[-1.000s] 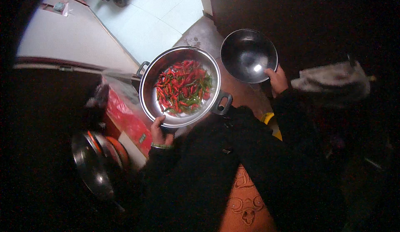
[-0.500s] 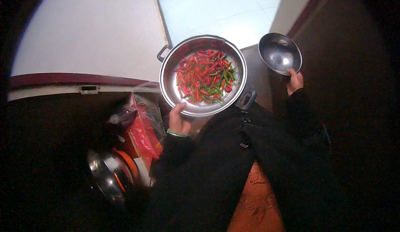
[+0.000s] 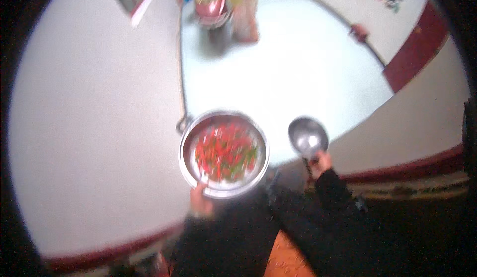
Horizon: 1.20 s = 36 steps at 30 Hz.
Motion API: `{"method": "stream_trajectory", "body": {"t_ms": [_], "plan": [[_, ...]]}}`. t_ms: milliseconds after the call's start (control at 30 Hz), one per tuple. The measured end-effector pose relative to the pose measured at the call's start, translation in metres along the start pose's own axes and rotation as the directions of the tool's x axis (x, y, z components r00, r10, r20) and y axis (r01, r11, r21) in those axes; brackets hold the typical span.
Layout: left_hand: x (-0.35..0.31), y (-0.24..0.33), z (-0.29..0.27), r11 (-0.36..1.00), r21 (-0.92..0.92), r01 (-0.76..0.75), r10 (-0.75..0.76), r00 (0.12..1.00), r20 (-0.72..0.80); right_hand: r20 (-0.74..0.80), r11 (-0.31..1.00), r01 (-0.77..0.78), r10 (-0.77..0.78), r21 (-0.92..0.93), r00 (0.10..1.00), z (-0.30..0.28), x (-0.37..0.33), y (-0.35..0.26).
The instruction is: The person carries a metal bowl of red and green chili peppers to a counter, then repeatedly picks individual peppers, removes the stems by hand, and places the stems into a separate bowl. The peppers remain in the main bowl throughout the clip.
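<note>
My left hand [image 3: 201, 202] is closed on the near-left rim of a wide steel pot [image 3: 189, 140], thumb over the edge. Inside the pot lies a heap of red and green chili peppers [image 3: 226, 150], blurred by motion. A dark loop handle shows at the pot's far-left side. My right hand [image 3: 323, 162] grips a small round metal bowl [image 3: 308, 135] by its near edge. The bowl is tilted, its shiny hollow turned toward me, and I see nothing in it. It is apart from the pot, to its right.
Ahead stretches a bright pale surface [image 3: 288, 73]. Toward its far left stand a pinkish container [image 3: 209, 7] and a bag-like item [image 3: 246, 16], both blurred. White panels with maroon bands flank it left [image 3: 99, 128] and right. An orange patterned patch [image 3: 285, 259] shows below.
The view has swung up and ahead, bringing in the far part of the pale surface and its items. Pot and bowl appear lower and further left, still held. The red bag area has mostly left view.
</note>
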<state>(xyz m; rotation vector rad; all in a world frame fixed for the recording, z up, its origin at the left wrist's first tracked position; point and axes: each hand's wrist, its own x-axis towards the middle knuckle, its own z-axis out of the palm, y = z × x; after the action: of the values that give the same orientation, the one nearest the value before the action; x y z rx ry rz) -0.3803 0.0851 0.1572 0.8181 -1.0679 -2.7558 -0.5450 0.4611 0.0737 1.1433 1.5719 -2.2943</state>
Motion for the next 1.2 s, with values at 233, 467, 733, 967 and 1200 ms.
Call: {"method": "stream_trajectory", "body": {"t_ms": [233,467,733,967,1200], "plan": [[0.119,-0.058,0.064,0.982,0.017,0.187,-0.187,0.979,0.078,-0.061,0.988,0.132,-0.128,0.077,0.990,-0.072,0.076,-0.036],[0.297,-0.050,0.131,0.979,0.004,0.202,-0.201,0.971,0.127,-0.151,0.995,0.063,-0.051,0.076,0.987,-0.014,0.215,-0.096],[0.437,-0.012,0.232,0.979,-0.075,0.192,-0.190,0.981,0.024,-0.030,0.994,0.105,-0.104,0.008,0.994,0.129,0.339,-0.246],[0.626,0.017,0.309,0.985,0.060,0.163,-0.169,0.977,0.126,0.024,0.989,0.113,-0.116,0.098,0.993,0.231,0.467,-0.322],[0.819,0.008,0.467,0.939,0.202,0.277,-0.319,0.921,0.222,-0.242,0.950,0.211,-0.154,0.231,0.958,0.229,0.553,-0.390]]}}
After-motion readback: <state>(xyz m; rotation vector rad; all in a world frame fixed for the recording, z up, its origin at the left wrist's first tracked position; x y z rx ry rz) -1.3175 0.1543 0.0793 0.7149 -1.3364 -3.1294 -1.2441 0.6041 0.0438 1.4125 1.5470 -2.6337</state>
